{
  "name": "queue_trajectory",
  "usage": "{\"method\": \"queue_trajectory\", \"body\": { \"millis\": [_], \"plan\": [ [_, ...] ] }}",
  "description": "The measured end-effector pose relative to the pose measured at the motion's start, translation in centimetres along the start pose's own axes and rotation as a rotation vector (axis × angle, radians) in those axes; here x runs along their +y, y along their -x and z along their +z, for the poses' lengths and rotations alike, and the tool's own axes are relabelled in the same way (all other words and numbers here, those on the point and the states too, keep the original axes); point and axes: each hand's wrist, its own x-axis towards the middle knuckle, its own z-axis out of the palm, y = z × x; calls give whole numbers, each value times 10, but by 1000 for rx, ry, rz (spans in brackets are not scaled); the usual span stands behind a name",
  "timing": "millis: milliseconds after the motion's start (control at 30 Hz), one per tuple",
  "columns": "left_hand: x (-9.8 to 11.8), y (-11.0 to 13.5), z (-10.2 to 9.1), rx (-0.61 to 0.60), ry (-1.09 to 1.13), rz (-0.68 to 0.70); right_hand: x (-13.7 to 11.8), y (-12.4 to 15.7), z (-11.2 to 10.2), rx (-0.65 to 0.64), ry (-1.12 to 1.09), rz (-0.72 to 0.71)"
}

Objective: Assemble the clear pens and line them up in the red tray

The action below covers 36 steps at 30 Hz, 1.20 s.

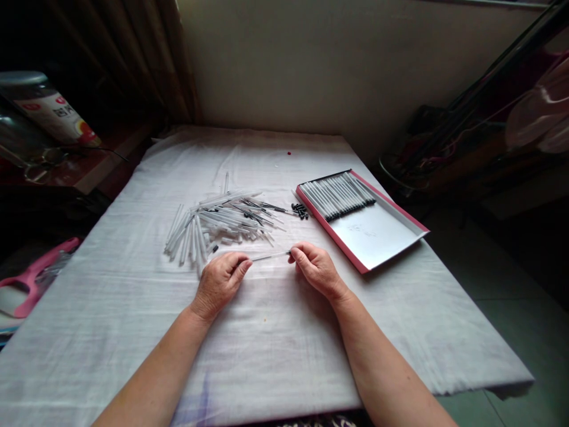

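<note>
A slim, clear pen (270, 256) is stretched level between my two hands, just above the cloth. My left hand (223, 279) pinches its left end between thumb and fingers. At the other end my right hand (315, 267) is closed round a dark tip, mostly hidden by the fingertips. Beyond my left hand lies a loose heap of clear pen barrels (195, 234), with dark refills (255, 212) mixed in on its right side. A small cluster of black pen caps (300, 210) sits between the heap and the box lid.
A shallow red-edged box lid (373, 243) at the right holds a row of assembled pens (340, 196) with black ends. White cloth (275, 356) covers the table. A red bit (288, 153) lies far back. Left of the table are a jar (48, 112) and a pink-handled object (35, 279).
</note>
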Motion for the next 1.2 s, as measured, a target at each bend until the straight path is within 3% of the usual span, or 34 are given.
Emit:
{"method": "queue_trajectory", "body": {
  "millis": [133, 400, 533, 700, 867, 1200],
  "plan": [
    [0, 0, 0, -4, -15, 9, 4, 0, 1, -1, -60, -1],
    [-1, 0, 1, 7, 6, 20, -2, -1, 1, 49, 85, -29],
    [0, 1, 3, 11, 70, -39, -3, -1, 2, 42, 100, -32],
    [0, 2, 3, -21, 125, -127, -1, -1, 3, 59, -5, -3],
    [3, 0, -2, -71, 139, -112, 0, -1, 3, 83, -101, 18],
    [1, 1, 4, 44, 240, -158, 0, -3, 6, 78, -150, 107]
  ]
}}
